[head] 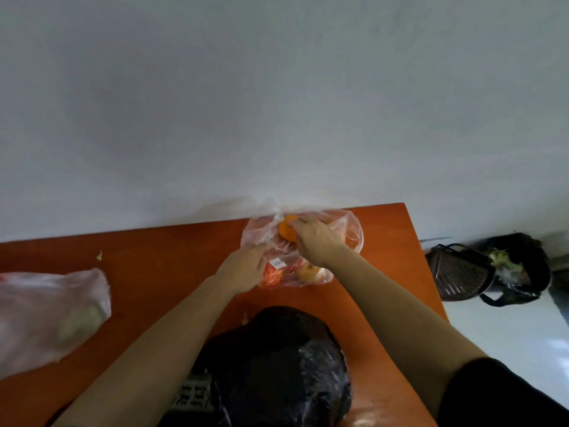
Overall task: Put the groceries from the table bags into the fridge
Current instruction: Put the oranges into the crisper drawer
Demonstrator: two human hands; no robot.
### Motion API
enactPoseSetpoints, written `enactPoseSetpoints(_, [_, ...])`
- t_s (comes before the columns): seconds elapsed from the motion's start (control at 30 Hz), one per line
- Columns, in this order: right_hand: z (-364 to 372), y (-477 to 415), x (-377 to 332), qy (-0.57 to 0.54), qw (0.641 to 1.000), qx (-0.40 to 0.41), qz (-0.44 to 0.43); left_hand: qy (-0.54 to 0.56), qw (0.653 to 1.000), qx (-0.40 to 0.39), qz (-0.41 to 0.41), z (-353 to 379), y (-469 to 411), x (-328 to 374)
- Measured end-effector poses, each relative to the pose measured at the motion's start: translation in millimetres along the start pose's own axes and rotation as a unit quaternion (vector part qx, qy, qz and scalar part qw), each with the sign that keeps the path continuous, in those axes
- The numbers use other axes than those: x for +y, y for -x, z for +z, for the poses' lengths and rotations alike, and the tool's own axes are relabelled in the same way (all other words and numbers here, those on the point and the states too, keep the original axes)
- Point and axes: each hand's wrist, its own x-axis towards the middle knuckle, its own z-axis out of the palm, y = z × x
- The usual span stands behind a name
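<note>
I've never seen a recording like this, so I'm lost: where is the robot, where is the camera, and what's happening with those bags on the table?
There is no robot here. A person works with bare hands, and the single picture comes from a wide-angle camera worn on their head, looking down past both arms. On the orange-brown table lies a clear plastic bag of fruit. The right hand pinches a small orange fruit at the bag's top with its fingers. The left hand touches the bag's near side; whether it grips is unclear. Nearer lies a crinkled black plastic bag, and to the left a pale translucent plastic bag. On the floor at right stands a dark slotted basket.
</note>
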Motion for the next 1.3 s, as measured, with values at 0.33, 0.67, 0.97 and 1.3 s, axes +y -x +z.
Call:
enactPoseSetpoints(0.33, [46, -38, 7, -0.040, 0.996, -0.022, 0.083, 0.015, 0.989, -0.142, -0.048, 12, -7, -13])
enactPoseSetpoints(0.67, [12, 12, 16, -0.093, 0.994, 0.045, 0.025, -0.024, 0.987, -0.156, -0.024, 30, -9, 10])
enactPoseSetpoints(0.97, [-40, 64, 10, -0.116, 0.973, 0.195, 0.047, 0.221, 0.965, 0.133, -0.042, -33, 46, 21])
enactPoseSetpoints(1.3, [-62, 211, 7, -0.088, 0.926, 0.328, 0.166, 0.287, 0.916, 0.257, 0.112, -70, 93, 126])
